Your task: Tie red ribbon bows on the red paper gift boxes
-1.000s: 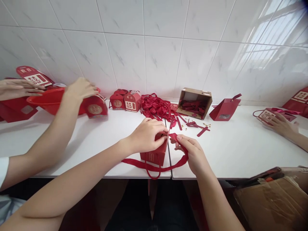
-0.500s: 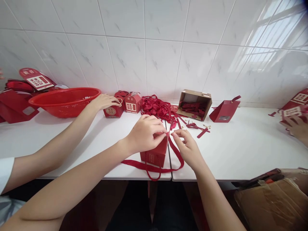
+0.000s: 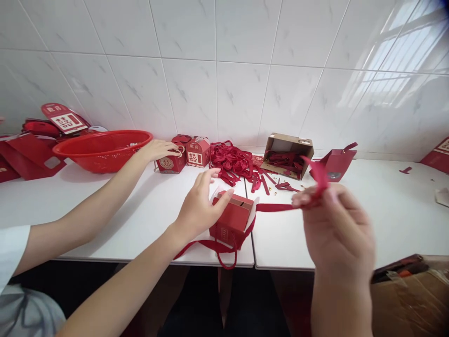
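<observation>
A small red box with a twisted cord handle stands near the table's front edge, its top flaps partly raised. My left hand is at the box's left upper edge, fingers apart and thumb stretched over the top. Raised to the right of the box, my right hand pinches a red ribbon. That ribbon runs taut from the box's right side to my fingers, and its end sticks up blurred above them. Another length of ribbon lies along the box's front and trails left on the table.
Behind lie a ribbon heap, an open carton and scattered red strips. A red basket and more red boxes stand left. Another person's hand touches a patterned box. A brown carton is at lower right.
My right hand has moved right and up, drawing the ribbon out from the box. My left hand has opened and shifted slightly left. The hand at the far right has left the view.
</observation>
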### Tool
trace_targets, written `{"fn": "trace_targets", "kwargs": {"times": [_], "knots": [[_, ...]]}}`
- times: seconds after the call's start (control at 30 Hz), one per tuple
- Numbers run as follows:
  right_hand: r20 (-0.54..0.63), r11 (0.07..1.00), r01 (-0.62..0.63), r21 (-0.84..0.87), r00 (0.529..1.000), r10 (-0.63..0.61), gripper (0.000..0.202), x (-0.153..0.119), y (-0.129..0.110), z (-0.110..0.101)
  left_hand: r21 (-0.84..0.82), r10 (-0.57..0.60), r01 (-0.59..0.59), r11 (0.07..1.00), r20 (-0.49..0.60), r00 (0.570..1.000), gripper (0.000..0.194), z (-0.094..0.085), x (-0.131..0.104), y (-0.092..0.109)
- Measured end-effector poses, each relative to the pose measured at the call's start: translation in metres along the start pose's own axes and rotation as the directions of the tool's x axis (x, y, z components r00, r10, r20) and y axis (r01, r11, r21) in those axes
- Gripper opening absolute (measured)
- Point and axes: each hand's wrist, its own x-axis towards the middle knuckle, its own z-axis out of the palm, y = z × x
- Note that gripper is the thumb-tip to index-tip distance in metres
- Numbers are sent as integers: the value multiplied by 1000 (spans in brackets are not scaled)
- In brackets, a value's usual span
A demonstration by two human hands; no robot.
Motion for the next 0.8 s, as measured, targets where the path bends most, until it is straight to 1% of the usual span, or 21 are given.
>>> {"fn": "trace_targets", "kwargs": {"times": [0.03, 0.07, 0.1, 0.13, 0.2, 0.27, 0.33, 0.43, 0.53, 0.6, 0.67, 0.73, 0.8], "knots": [[-27, 998, 55, 32, 998, -54, 15, -2, -7, -2, -14, -88, 88, 996, 29, 996, 48, 5, -4, -5], [-55, 994, 100, 54, 994, -97, 17, -4, -13, -2, -17, -148, 149, 989, 47, 988, 50, 10, -6, -8], [-85, 989, 130, 64, 989, -124, 18, -5, -18, -2, -5, -183, 183, 983, 54, 982, 50, 14, -8, -10], [-117, 987, 145, 67, 984, -136, 19, -5, -20, -1, 22, -198, 197, 980, 50, 979, 50, 18, -9, -10], [-180, 989, 128, 70, 977, -114, 20, -5, -19, 1, 102, -202, 197, 975, 35, 979, 48, 23, -8, -7], [-227, 993, 71, 94, 973, -48, 18, -5, -11, 3, 168, -191, 184, 969, 28, 981, 45, 26, -7, -4], [-241, 989, -14, 145, 969, 49, 16, -6, 2, 6, 206, -166, 155, 966, 35, 986, 43, 28, -6, -1], [-200, 958, -183, 222, 953, 229, 15, -6, 25, 13, 252, -129, 113, 961, 47, 991, 43, 30, -6, 0], [-119, 905, -351, 241, 914, 387, 19, -3, 49, 23, 273, -112, 94, 958, 48, 993, 46, 32, -8, 1], [-61, 877, -430, 215, 890, 451, 23, 0, 64, 28, 235, -113, 97, 967, 55, 992, 48, 32, -9, 0], [17, 849, -505, 154, 861, 508, 26, 3, 75, 29, 131, -138, 129, 983, 60, 989, 45, 31, -10, -5], [98, 823, -563, 77, 826, 556, 27, 6, 81, 26, -61, -193, 198, 978, 73, 978, 39, 29, -11, -12], [177, 803, -596, -21, 788, 590, 26, 8, 82, 23, -283, -254, 275, 919, 110, 961, 34, 25, -14, -21]]}}
